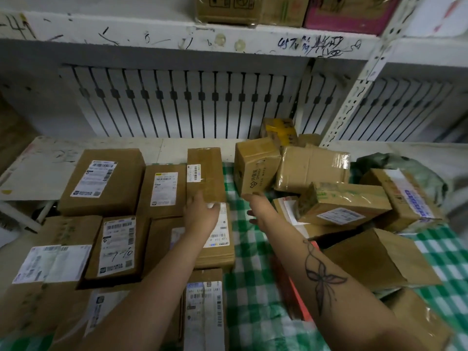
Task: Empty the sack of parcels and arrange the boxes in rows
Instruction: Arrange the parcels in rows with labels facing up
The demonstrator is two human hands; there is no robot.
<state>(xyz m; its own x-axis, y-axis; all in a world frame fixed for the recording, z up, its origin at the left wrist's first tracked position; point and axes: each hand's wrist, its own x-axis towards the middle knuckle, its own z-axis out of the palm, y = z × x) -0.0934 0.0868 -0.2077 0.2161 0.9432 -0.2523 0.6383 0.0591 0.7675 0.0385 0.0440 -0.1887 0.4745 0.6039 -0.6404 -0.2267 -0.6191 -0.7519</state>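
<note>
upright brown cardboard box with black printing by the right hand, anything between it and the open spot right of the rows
Nothing visible: only bare green-checked cloth lies between the upright brown cardboard box at the right hand and the rows.

Light: dim, flat, indoor; source not visible.
Shadows: soft, darkest under the shelf (177, 36).
Glare: faint on taped boxes (339, 160).
Blur: hands, corners.
Distortion: edges curve.

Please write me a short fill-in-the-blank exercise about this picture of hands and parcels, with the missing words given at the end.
1. The boxes in rows lie on the ____ side of the picture.
2. The cloth under the parcels is checked white and ____.
3. The forearm with the tattoo belongs to the ____ hand.
4. The left hand rests on a ____.

Missing words: left; green; right; box
</note>
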